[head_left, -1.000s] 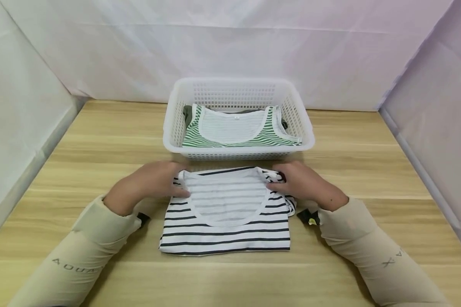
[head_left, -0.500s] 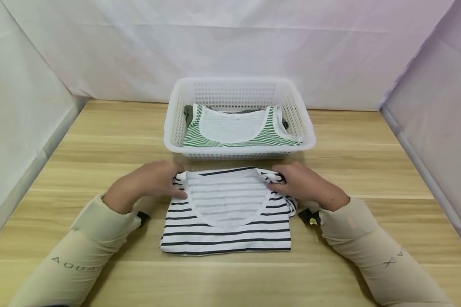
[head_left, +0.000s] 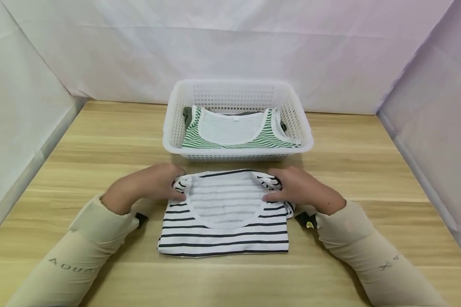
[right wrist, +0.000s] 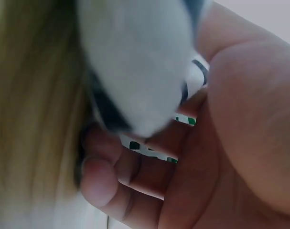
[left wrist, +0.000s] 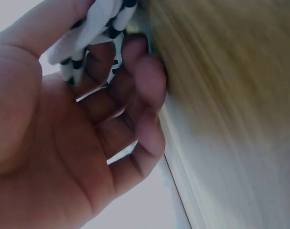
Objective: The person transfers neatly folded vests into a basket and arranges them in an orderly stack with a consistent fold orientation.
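A white tank top with black stripes lies folded on the table, its wide neckline uppermost. At its upper left shoulder my left hand grips the fabric between thumb and curled fingers; the left wrist view shows the bunched striped cloth in that hold. My right hand pinches the opposite shoulder in the same way, and the right wrist view has the gathered cloth between thumb and fingers. Just beyond both hands stands a white plastic basket with a green-striped tank top inside.
Dark grey-green cloth shows in the basket beneath the green-striped top. The wooden table is bounded by a white sheet at the back and white walls on both sides. Small black straps hang under each cuff.
Both hands stay at the shoulders of the black-striped top. The fabric has folded slightly more under the fingers, and the right hand has shifted a little to the left.
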A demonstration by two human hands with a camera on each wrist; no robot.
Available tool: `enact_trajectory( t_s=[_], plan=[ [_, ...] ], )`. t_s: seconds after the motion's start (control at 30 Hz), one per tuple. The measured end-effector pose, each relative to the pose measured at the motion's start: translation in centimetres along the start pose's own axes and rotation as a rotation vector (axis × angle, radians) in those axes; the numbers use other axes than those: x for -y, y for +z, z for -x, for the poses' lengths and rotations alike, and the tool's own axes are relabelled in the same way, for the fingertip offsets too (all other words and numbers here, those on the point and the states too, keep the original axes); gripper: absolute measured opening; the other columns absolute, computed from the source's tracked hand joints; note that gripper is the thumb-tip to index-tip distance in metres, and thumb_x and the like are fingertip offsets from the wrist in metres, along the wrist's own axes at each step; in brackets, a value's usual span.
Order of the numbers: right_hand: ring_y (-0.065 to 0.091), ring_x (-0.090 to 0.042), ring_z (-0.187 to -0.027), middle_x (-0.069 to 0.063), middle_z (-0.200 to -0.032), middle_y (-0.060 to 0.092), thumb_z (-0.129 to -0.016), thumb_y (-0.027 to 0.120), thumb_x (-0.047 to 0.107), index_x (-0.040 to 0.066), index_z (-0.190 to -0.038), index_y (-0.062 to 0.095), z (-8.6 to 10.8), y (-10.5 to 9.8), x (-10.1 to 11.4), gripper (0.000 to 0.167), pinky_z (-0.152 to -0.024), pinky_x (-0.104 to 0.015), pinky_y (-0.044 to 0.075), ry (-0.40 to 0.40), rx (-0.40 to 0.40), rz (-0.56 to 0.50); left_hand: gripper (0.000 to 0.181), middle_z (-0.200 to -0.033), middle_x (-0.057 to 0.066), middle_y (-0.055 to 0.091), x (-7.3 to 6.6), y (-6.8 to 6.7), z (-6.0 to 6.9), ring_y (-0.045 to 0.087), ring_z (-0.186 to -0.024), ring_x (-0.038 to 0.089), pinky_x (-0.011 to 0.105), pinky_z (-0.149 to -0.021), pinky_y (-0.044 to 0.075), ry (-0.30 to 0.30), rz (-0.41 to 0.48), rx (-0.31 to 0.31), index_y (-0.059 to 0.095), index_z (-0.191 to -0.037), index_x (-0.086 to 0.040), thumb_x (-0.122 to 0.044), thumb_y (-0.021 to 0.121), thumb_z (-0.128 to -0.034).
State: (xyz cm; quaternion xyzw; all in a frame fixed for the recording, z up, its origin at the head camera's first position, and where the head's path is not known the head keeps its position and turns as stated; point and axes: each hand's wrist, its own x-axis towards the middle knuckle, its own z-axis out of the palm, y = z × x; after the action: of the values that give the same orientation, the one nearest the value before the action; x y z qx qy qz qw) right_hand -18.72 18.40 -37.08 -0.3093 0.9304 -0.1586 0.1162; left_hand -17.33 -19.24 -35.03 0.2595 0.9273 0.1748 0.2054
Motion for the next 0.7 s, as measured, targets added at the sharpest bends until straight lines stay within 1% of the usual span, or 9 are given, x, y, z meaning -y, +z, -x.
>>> enact_trajectory(
  t_s=[0.1,0.17,0.23,0.33,0.47,0.53,0.6,0.7],
  plan=[
    [0.047,-0.011,-0.064,0.005,-0.069,0.048,-0.078,0.084,0.045,0.014,-0.093,0.057,-0.04,0.02,0.15,0.044,-0.059,-0.027,0.041,0.014,-0.004,-0.035,0.022,-0.079,-0.002,0.058,-0.06,0.12,-0.21,0.054,-0.072,0.013,0.03,-0.065,0.046,0.035,0.019,0.005,0.062,-0.096,-0.011,-0.02,0.076,-0.0826],
    [0.046,-0.011,-0.064,0.005,-0.069,0.046,-0.078,0.085,0.043,0.013,-0.092,0.055,-0.04,-0.02,0.28,0.044,-0.059,-0.028,0.041,0.02,-0.005,-0.053,0.021,-0.082,-0.001,0.057,-0.11,0.21,-0.37,0.054,-0.074,0.013,0.03,-0.066,0.046,0.043,0.026,0.01,0.06,-0.098,-0.011,-0.015,0.073,-0.0824],
    [0.045,-0.011,-0.063,0.005,-0.069,0.043,-0.079,0.084,0.041,0.013,-0.091,0.054,-0.04,0.01,0.38,0.043,-0.058,-0.028,0.039,0.027,0.006,-0.069,0.019,-0.082,-0.001,0.057,-0.16,0.26,-0.4,0.054,-0.073,0.013,0.03,-0.065,0.046,0.052,0.034,0.016,0.06,-0.095,-0.011,-0.012,0.072,-0.0812],
    [0.045,-0.011,-0.064,0.005,-0.07,0.044,-0.079,0.084,0.04,0.012,-0.094,0.055,-0.05,0.17,0.52,0.043,-0.059,-0.028,0.04,0.037,0.025,-0.082,0.019,-0.081,-0.001,0.057,-0.15,0.24,-0.19,0.054,-0.072,0.012,0.029,-0.065,0.046,0.048,0.046,0.032,0.059,-0.096,-0.01,-0.013,0.072,-0.0822],
    [0.05,-0.011,-0.066,0.005,-0.073,0.054,-0.08,0.084,0.039,0.01,-0.103,0.059,-0.07,0.11,0.73,0.044,-0.062,-0.029,0.044,0.054,0.03,-0.089,0.028,-0.083,-0.001,0.06,-0.11,0.05,0.02,0.055,-0.074,0.013,0.03,-0.068,0.047,0.024,0.054,0.036,0.059,-0.102,-0.011,-0.021,0.077,-0.0838],
    [0.051,-0.011,-0.067,0.004,-0.075,0.057,-0.079,0.084,0.039,0.01,-0.105,0.061,-0.07,0.05,0.8,0.045,-0.064,-0.03,0.045,0.058,0.03,-0.088,0.036,-0.085,-0.001,0.061,-0.08,0.09,0.0,0.056,-0.077,0.014,0.031,-0.07,0.048,0.014,0.064,0.035,0.059,-0.106,-0.011,-0.027,0.081,-0.082],
    [0.051,-0.011,-0.066,0.004,-0.074,0.058,-0.079,0.084,0.039,0.01,-0.104,0.062,-0.08,0.06,0.84,0.044,-0.063,-0.03,0.045,0.059,0.031,-0.09,0.044,-0.089,0.0,0.062,-0.09,0.23,-0.07,0.056,-0.08,0.015,0.032,-0.073,0.048,0.008,0.076,0.035,0.059,-0.109,-0.011,-0.031,0.084,-0.0794],
    [0.052,-0.01,-0.067,0.005,-0.075,0.06,-0.079,0.084,0.038,0.011,-0.105,0.064,-0.03,0.21,0.85,0.043,-0.064,-0.029,0.046,0.056,0.039,-0.102,0.054,-0.096,0.0,0.063,-0.15,0.51,-0.23,0.056,-0.085,0.016,0.035,-0.079,0.048,-0.004,0.083,0.048,0.058,-0.115,-0.01,-0.034,0.086,-0.0763]
  ],
)
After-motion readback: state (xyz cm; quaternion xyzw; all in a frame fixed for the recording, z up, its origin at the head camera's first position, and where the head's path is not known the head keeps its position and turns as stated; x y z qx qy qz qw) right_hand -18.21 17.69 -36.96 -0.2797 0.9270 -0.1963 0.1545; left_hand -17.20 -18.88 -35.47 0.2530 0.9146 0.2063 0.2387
